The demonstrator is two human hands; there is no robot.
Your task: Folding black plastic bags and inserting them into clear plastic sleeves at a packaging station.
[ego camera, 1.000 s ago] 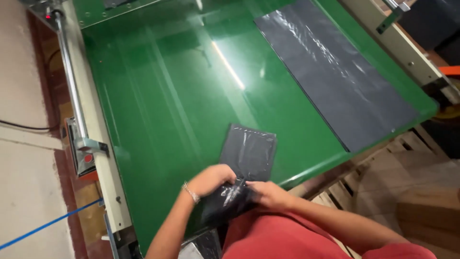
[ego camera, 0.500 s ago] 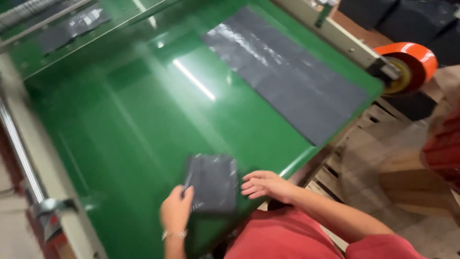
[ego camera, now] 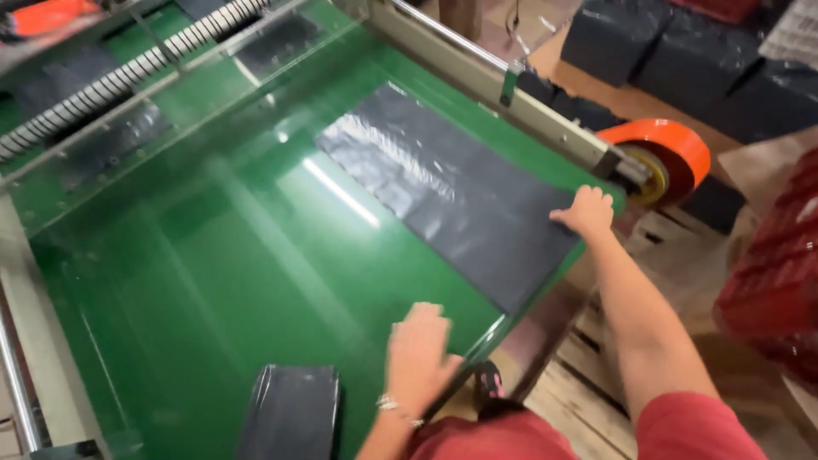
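Observation:
A long flat black plastic bag (ego camera: 443, 192) lies spread on the green conveyor belt (ego camera: 221, 273). My right hand (ego camera: 586, 210) rests on the bag's near right corner at the belt's edge, fingers spread. Just left of the bag's near end, my left hand (ego camera: 419, 351) hovers flat over the bare belt, holding nothing. A small folded black bag (ego camera: 291, 412) lies on the belt to the left of my left hand, apart from it.
An orange roller wheel (ego camera: 663, 153) sits at the belt's right end on a metal side rail (ego camera: 503, 85). Stacks of black bundles (ego camera: 682, 60) stand beyond it. A wooden pallet (ego camera: 588, 383) lies below the belt edge. More black bags lie under rollers (ego camera: 128, 72) at the back.
Both hands left the folded black bag, which stays on the belt. My right hand reached far right onto the long bag; my left hand moved right. The view swung right.

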